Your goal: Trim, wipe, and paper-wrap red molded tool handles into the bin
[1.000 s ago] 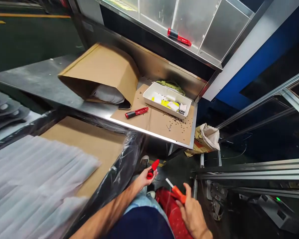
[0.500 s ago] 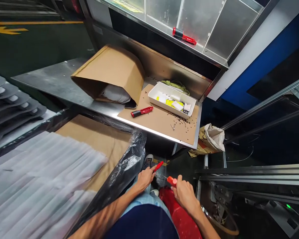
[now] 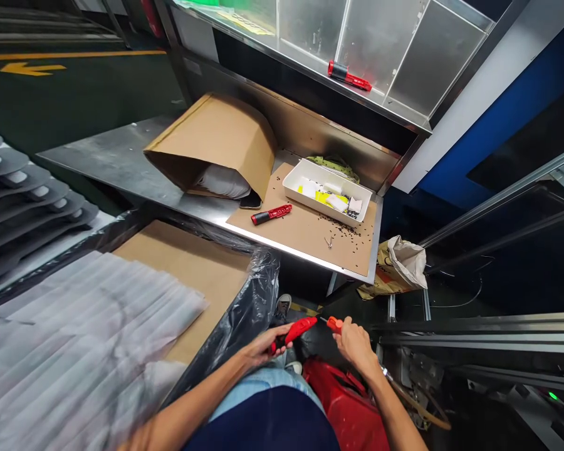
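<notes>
In front of my lap, my left hand (image 3: 262, 346) is closed around the black end of a red and black plastic part (image 3: 302, 326), whose red end points to the right. My right hand (image 3: 356, 344) grips a screwdriver (image 3: 334, 324) by its orange-red handle. Its thin metal shaft points left and meets, or nearly meets, the tip of the plastic part; whether they touch I cannot tell. On the brown board lies a similar red and black part (image 3: 271, 214), beside a white tray (image 3: 297, 191) of yellow and white pieces and small black bits.
A large brown paper bag (image 3: 230, 134) lies on the metal table, its mouth showing white items. To my left, white wrapped pieces (image 3: 98, 332) fill a plastic-lined box. Another red and black part (image 3: 349, 76) rests on the shelf. An open sack (image 3: 395, 266) stands right of the table.
The red and black part has turned in my left hand, so more of it shows. My right hand moved slightly right and up, and the screwdriver tip now lines up with the part's end.
</notes>
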The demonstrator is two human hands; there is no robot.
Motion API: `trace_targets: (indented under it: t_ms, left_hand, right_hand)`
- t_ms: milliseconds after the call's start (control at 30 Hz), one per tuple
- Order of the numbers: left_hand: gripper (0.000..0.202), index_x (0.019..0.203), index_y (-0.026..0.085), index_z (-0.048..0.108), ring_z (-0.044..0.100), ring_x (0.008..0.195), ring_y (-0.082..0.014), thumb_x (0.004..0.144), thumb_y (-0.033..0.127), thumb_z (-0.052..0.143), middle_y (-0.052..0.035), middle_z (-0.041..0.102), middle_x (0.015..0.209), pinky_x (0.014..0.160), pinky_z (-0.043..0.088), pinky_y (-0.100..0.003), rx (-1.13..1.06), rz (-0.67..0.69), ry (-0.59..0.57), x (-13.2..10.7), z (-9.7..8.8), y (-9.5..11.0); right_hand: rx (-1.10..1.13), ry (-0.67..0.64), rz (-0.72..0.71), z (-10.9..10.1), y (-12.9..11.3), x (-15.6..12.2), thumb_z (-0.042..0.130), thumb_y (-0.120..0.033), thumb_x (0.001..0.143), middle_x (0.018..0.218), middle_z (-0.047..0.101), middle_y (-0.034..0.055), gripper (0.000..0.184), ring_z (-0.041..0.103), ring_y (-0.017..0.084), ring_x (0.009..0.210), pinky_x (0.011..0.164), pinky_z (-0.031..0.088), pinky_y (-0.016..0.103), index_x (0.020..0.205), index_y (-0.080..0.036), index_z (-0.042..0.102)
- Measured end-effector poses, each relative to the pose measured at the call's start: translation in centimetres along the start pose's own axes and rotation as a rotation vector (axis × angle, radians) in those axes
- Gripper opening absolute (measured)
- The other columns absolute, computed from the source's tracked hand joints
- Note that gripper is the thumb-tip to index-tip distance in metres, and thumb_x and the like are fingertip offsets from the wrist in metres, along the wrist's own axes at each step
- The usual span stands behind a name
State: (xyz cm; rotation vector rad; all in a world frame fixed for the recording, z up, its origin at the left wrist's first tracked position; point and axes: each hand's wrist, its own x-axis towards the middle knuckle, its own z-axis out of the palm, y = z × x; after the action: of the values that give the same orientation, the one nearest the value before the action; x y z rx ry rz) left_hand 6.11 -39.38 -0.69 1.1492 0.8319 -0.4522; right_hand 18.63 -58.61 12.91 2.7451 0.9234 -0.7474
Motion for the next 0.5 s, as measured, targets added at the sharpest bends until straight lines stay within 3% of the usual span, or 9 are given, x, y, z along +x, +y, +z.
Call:
trace_targets:
  t_ms: [133,233,367,500]
  left_hand:
    - [0.02,0.103,0.009,0.064,0.058,0.049,-0.0101,0.092,0.025,0.059,-0.0057,0.064,0.073,0.043,0.048,-0.017,-0.485,-0.215,-0.037,0.0,-1.5,0.0]
    - [0.019,0.109,0.01,0.061,0.062,0.059,-0.009,0.097,0.024,0.055,-0.0044,0.066,0.084,0.05,0.052,-0.018,-0.769,-0.312,0.015,1.0,-1.0,0.1]
    - [0.028,0.118,0.014,0.059,0.066,0.079,-0.0129,0.096,0.031,0.058,-0.005,0.066,0.103,0.065,0.059,-0.027,-1.024,-0.379,0.132,2.8,0.6,0.1]
    - [0.031,0.12,0.015,0.059,0.066,0.086,-0.0153,0.095,0.032,0.059,-0.0067,0.065,0.11,0.071,0.059,-0.031,-1.149,-0.423,0.192,3.7,1.5,0.0]
  right_hand:
    - [0.001,-0.005,-0.024,-0.6,-0.5,-1.5,0.05,-0.029,0.097,0.106,0.072,0.0222,0.039,0.071,0.031,0.101,0.086,0.052,0.037,0.126,-0.004,0.054]
    - [-0.004,-0.012,-0.031,-0.5,-1.8,-3.2,0.046,-0.025,0.097,0.103,0.072,0.0216,0.033,0.071,0.032,0.097,0.081,0.054,0.038,0.121,-0.005,0.057]
    - [-0.032,-0.006,-0.134,0.0,-3.8,-4.9,0.054,-0.024,0.094,0.098,0.074,0.018,0.03,0.072,0.028,0.092,0.079,0.055,0.034,0.12,-0.01,0.059]
    - [-0.085,0.016,-0.049,0.4,-4.1,-5.1,0.047,-0.017,0.096,0.096,0.073,0.0207,0.026,0.073,0.029,0.092,0.076,0.055,0.034,0.116,-0.007,0.059]
